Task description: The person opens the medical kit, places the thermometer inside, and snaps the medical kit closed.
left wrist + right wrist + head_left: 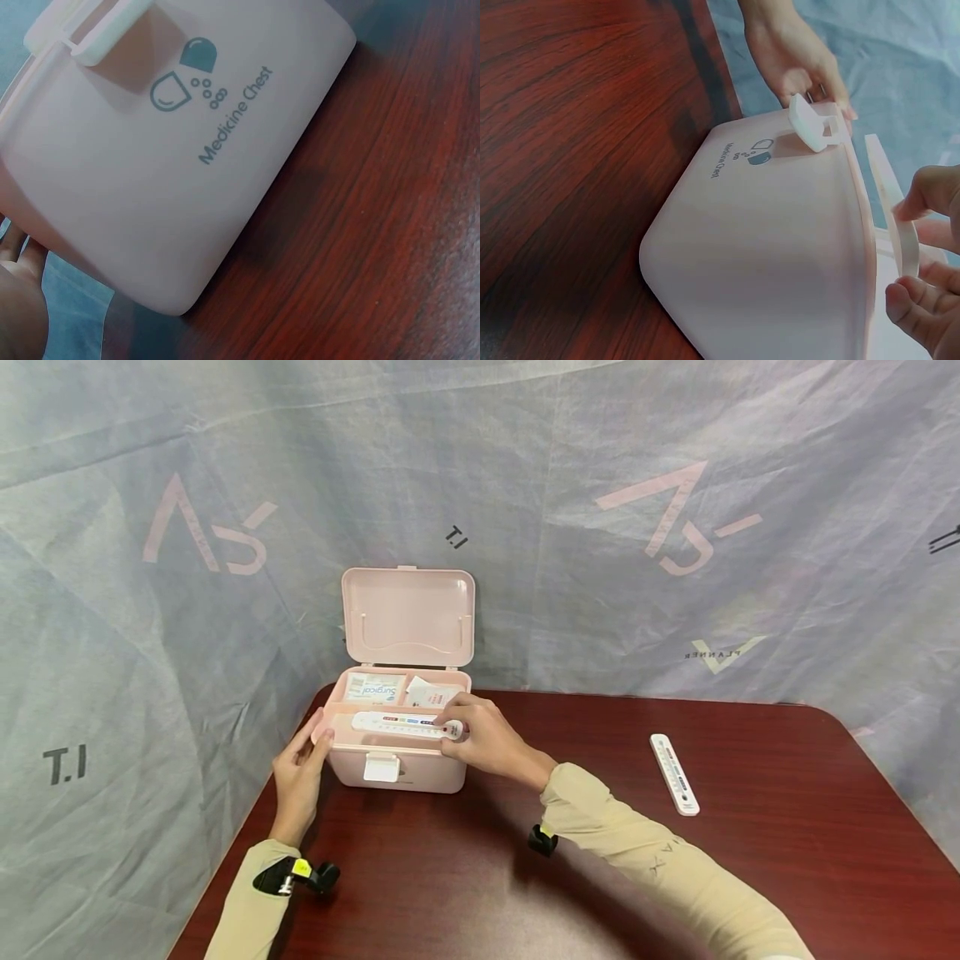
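A pink medicine chest (pixel 420 774) stands on the table with its lid (pixel 408 618) raised. My right hand (pixel 483 735) pinches one end of a white thermometer (pixel 397 723), holding it lengthwise over the chest's front compartment. In the right wrist view, the thermometer (pixel 889 187) shows edge-on beside the rim, between thumb and fingers. At the chest's left side, my left hand (pixel 298 777) rests its fairly straight fingers against the wall, thumb near the front corner. The left wrist view shows only part of that hand (pixel 22 292), its fingertips hidden behind the chest.
Inside the chest's back compartments lie a packet with "Surgical" lettering (pixel 375 688) and other white packets (pixel 431 693). A second white thermometer (pixel 674 774) lies on the dark red wooden table (pixel 570 735), off to the right. Grey printed cloth (pixel 525 527) hangs behind and at the left.
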{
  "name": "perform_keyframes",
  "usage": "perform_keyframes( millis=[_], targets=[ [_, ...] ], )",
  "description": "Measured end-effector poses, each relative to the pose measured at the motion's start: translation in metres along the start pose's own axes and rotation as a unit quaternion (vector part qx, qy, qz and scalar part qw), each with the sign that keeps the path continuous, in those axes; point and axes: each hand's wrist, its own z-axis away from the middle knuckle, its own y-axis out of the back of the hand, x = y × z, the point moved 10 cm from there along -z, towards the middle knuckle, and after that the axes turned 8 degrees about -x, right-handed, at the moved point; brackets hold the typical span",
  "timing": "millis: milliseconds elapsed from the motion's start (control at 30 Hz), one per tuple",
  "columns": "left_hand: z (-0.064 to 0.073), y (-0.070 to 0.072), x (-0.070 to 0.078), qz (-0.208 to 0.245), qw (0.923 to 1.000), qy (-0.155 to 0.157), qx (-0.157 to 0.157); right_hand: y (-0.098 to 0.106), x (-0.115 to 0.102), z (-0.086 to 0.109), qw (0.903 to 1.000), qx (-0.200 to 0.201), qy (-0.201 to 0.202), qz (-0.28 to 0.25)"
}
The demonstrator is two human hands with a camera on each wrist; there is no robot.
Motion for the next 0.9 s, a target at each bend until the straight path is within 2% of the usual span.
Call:
perform_keyframes(
  millis=[100, 233, 367, 600, 900],
  targets=[
    [0.003, -0.004, 0.010, -0.002, 1.0000, 0.002, -0.004, -0.002, -0.001, -0.002, 1.0000, -0.003, 0.006, -0.001],
    [0.003, -0.005, 0.011, 0.000, 1.0000, 0.001, -0.005, -0.004, 0.000, -0.005, 0.9999, -0.003, 0.009, -0.003],
    [0.001, -0.003, 0.006, 0.001, 1.0000, 0.001, -0.005, -0.007, 0.000, -0.008, 0.9999, -0.007, 0.008, -0.002],
    [-0.002, 0.003, -0.011, 0.011, 0.9999, 0.000, 0.001, -0.013, -0.001, -0.013, 0.9995, -0.023, 0.018, 0.012],
    [-0.002, 0.005, -0.013, 0.001, 0.9999, 0.000, 0.011, -0.016, -0.001, -0.019, 0.9994, -0.032, 0.008, 0.012]
  ],
)
